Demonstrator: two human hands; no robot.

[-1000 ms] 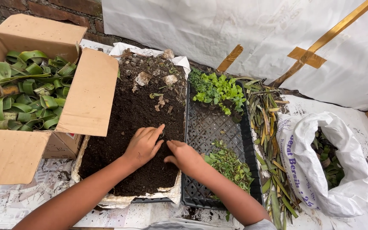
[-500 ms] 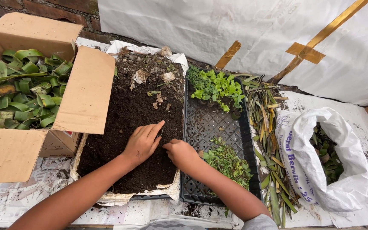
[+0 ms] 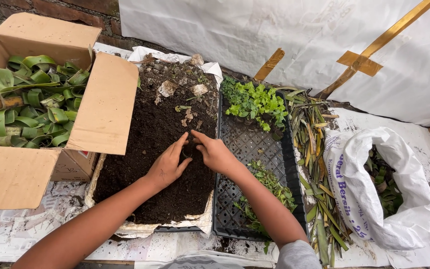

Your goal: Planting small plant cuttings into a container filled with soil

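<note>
Left hand [image 3: 167,167], right hand [image 3: 215,153] meeting on dark soil [image 3: 145,134], black tray [image 3: 250,144] beside

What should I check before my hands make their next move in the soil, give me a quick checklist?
1. Both hands on the soil: ok. Left hand and right hand rest on the dark soil, fingertips meeting.
2. Something held between the fingertips: cannot tell, too small and shaded.
3. Debris in the soil: not ok. Pale stones and scraps lie at the far end.
4. Seedlings within reach: ok. Green seedlings sit in the black mesh tray beside the right hand.
5. Cardboard box of curled leaves: ok, open beside the soil.
</note>
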